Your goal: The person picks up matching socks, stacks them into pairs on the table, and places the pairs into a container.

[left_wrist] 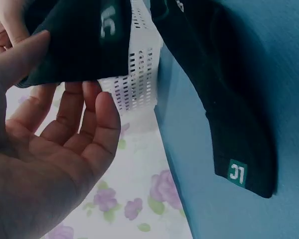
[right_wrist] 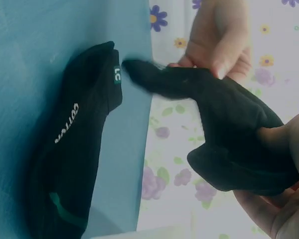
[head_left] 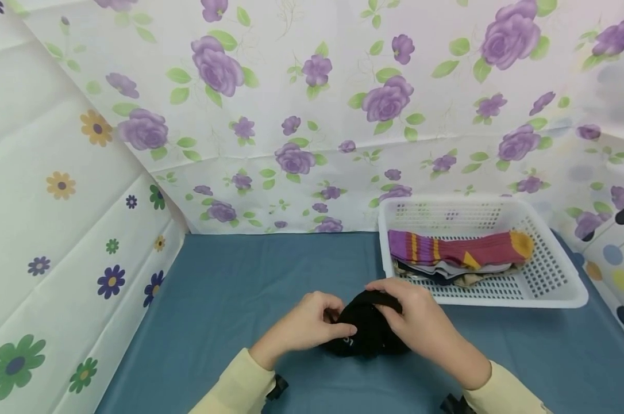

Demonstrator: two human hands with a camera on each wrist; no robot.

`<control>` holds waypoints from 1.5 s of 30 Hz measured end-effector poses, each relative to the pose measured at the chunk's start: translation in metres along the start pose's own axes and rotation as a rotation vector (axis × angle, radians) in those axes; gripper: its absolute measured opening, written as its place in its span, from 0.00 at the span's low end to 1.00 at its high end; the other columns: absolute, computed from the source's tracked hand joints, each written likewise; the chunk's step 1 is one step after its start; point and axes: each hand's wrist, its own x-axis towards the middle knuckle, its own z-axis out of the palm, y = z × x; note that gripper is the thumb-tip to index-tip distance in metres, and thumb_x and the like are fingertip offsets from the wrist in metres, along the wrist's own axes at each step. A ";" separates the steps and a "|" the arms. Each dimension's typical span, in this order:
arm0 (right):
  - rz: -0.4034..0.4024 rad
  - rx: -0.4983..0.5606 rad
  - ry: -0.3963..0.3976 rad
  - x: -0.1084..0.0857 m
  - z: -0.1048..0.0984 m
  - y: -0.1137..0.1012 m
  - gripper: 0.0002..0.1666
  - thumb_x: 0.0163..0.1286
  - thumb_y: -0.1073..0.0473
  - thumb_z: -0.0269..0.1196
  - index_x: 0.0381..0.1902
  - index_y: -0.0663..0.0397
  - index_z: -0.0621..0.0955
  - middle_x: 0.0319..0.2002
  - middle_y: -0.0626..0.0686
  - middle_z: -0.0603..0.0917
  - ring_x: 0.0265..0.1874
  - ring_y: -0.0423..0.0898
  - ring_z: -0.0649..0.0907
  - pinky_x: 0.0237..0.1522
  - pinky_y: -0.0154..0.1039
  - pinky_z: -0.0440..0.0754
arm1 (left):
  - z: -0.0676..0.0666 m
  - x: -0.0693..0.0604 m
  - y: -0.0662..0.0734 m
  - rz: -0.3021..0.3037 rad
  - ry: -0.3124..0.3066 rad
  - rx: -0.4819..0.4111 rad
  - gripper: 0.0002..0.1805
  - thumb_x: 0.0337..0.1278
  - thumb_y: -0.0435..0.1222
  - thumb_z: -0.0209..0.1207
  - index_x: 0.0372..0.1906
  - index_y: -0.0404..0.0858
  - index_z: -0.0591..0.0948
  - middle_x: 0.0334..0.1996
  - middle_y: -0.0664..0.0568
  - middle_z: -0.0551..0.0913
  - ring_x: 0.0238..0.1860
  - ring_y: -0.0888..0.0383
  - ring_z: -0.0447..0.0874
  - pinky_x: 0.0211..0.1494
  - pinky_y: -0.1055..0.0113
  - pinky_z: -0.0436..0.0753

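A black sock (right_wrist: 229, 124) is held up off the table between both hands. My left hand (head_left: 309, 325) pinches one end, its thumb on the front of the fabric and its fingers behind. My right hand (head_left: 420, 319) grips the other part between thumb and fingers. A second black sock (left_wrist: 234, 114) lies on the blue cloth just below, lengthwise and touched by neither hand. Its cuff carries a small green tag with white letters, and white lettering runs along its side in the right wrist view. In the head view the two socks overlap and are hard to tell apart.
A white perforated plastic basket (head_left: 555, 253) stands at the back right of the blue-covered table (head_left: 229, 276). Inside, a maroon, purple and yellow sock (head_left: 462, 250) lies on top of other grey, black and tan socks. Flowered sheets (head_left: 265, 115) hang behind and at the left.
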 end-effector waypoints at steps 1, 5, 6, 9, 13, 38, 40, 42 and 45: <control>0.008 -0.002 0.002 0.000 0.000 0.001 0.21 0.58 0.63 0.67 0.48 0.37 0.80 0.46 0.38 0.82 0.44 0.35 0.82 0.38 0.29 0.81 | 0.000 0.000 -0.002 -0.009 0.011 0.004 0.11 0.55 0.47 0.63 0.24 0.47 0.79 0.17 0.53 0.75 0.13 0.61 0.67 0.19 0.71 0.68; 0.036 -0.012 0.003 -0.002 -0.002 0.006 0.22 0.58 0.63 0.68 0.48 0.34 0.80 0.46 0.38 0.82 0.42 0.34 0.82 0.33 0.29 0.80 | -0.006 -0.004 -0.011 -0.049 0.120 0.007 0.06 0.56 0.46 0.62 0.29 0.50 0.82 0.24 0.55 0.81 0.20 0.58 0.77 0.23 0.68 0.75; 0.040 -0.015 0.001 -0.003 -0.003 0.008 0.22 0.59 0.63 0.67 0.48 0.33 0.80 0.46 0.38 0.83 0.41 0.34 0.82 0.32 0.29 0.79 | -0.008 -0.005 -0.013 -0.060 0.150 0.017 0.05 0.56 0.46 0.62 0.31 0.51 0.83 0.26 0.56 0.82 0.21 0.58 0.78 0.24 0.67 0.77; 0.046 -0.011 -0.007 -0.004 -0.004 0.013 0.19 0.61 0.61 0.65 0.48 0.32 0.80 0.45 0.39 0.83 0.30 0.31 0.80 0.26 0.29 0.76 | -0.016 -0.009 -0.017 -0.066 0.239 0.057 0.03 0.56 0.47 0.62 0.33 0.54 0.82 0.30 0.59 0.83 0.26 0.58 0.79 0.28 0.65 0.78; 0.063 0.017 0.000 -0.006 -0.006 0.018 0.17 0.63 0.60 0.64 0.46 0.32 0.81 0.44 0.39 0.85 0.18 0.29 0.74 0.20 0.28 0.70 | -0.025 -0.011 -0.020 -0.071 0.346 0.106 0.03 0.55 0.50 0.62 0.33 0.59 0.82 0.33 0.65 0.82 0.30 0.62 0.76 0.32 0.65 0.76; -0.010 0.114 0.227 -0.013 -0.011 0.024 0.14 0.61 0.59 0.65 0.44 0.38 0.82 0.42 0.40 0.84 0.24 0.31 0.75 0.25 0.23 0.71 | -0.045 -0.024 0.014 0.058 0.661 -0.052 0.13 0.54 0.41 0.64 0.45 0.48 0.78 0.19 0.52 0.70 0.15 0.61 0.57 0.20 0.68 0.64; -0.005 0.119 0.255 -0.014 -0.012 0.024 0.15 0.62 0.62 0.64 0.46 0.39 0.82 0.43 0.41 0.84 0.29 0.32 0.79 0.28 0.22 0.73 | -0.049 -0.026 0.014 0.029 0.589 -0.089 0.19 0.50 0.40 0.67 0.49 0.50 0.78 0.15 0.51 0.62 0.14 0.60 0.49 0.19 0.68 0.61; -0.008 0.111 0.303 -0.014 -0.013 0.024 0.18 0.62 0.65 0.64 0.48 0.40 0.81 0.45 0.42 0.83 0.36 0.33 0.81 0.32 0.22 0.75 | -0.052 -0.028 0.013 0.009 0.534 -0.123 0.21 0.48 0.38 0.68 0.51 0.51 0.79 0.14 0.49 0.59 0.14 0.60 0.50 0.19 0.68 0.61; -0.037 0.125 0.378 -0.014 -0.013 0.024 0.22 0.59 0.69 0.65 0.49 0.44 0.80 0.45 0.47 0.84 0.28 0.30 0.78 0.26 0.19 0.71 | -0.054 -0.029 0.012 0.012 0.501 -0.173 0.20 0.52 0.36 0.65 0.52 0.47 0.78 0.19 0.47 0.72 0.15 0.61 0.58 0.21 0.68 0.66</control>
